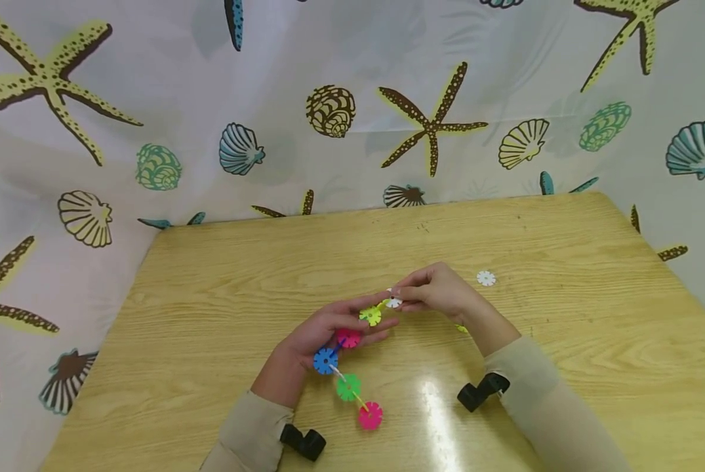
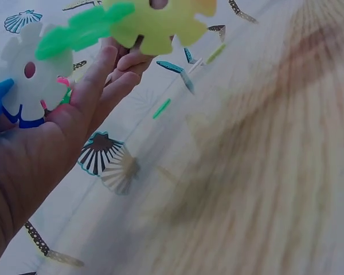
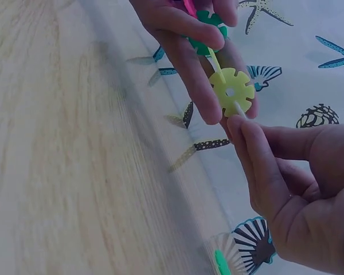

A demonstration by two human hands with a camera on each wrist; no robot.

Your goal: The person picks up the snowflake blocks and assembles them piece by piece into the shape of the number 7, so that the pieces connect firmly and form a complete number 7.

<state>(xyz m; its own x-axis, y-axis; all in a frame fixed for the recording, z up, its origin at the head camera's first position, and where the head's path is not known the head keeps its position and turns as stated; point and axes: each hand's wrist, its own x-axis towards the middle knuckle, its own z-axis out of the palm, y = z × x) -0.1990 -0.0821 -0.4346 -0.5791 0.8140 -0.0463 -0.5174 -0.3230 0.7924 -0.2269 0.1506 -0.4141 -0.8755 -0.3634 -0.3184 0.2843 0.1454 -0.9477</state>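
In the head view a chain of notched, flower-shaped plastic discs, pink point(image 1: 370, 415), green point(image 1: 349, 387), blue point(image 1: 325, 360) and others, runs across my left hand point(image 1: 322, 331). My left hand holds the chain between thumb and fingers. Toward its far end is a yellow disc point(image 3: 241, 86). My right hand point(image 1: 443, 288) pinches a white disc point(image 1: 393, 301) between thumb and fingertips. Seen almost edge-on in the right wrist view, that disc meets the yellow disc's rim; how deep it sits in a notch is hidden by the fingers.
A loose white disc point(image 1: 486, 278) lies on the wooden table point(image 1: 228, 282) beyond my right hand. A yellow disc point(image 1: 461, 328) is partly hidden under the right wrist. Another green disc point(image 2: 162, 108) shows in the left wrist view. A shell-patterned cloth point(image 1: 293, 164) borders the table.
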